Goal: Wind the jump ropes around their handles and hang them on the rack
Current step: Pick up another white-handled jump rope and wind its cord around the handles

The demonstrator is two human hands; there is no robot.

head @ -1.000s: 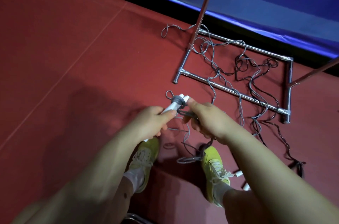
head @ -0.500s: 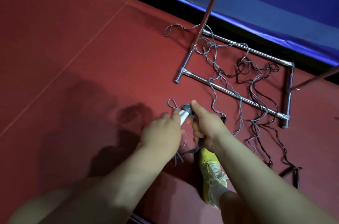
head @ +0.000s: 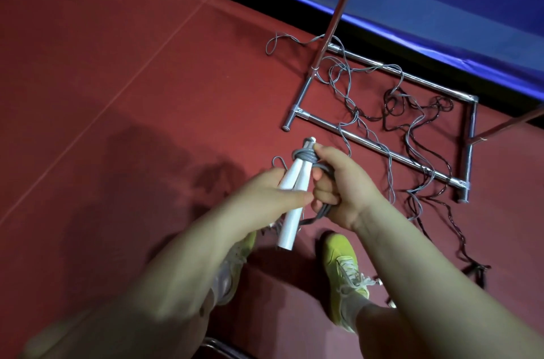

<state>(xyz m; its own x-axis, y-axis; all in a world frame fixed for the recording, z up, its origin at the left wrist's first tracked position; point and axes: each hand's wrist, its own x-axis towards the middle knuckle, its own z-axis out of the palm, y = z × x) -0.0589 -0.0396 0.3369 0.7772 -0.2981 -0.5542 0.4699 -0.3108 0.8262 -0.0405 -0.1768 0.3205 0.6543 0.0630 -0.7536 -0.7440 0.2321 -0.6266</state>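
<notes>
Left hand (head: pixel 265 196) is gripping the two white handles (head: pixel 294 182) together, held out over the red floor (head: pixel 117 93) above the yellow shoes (head: pixel 343 267). Right hand (head: pixel 341 182) is curling round the grey rope (head: pixel 307 157), already looping the handle tops. More ropes (head: pixel 412 123) are lying tangled across the rack (head: pixel 382 149) base, far right.

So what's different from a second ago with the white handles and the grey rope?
The left hand has slid down the white handles, so more of their length shows, with the butt ends clear below the fist. The right hand has kept its grip on the grey rope and brought it close against the coils at the handles' top. The rack base and the loose ropes across it have not moved.
</notes>
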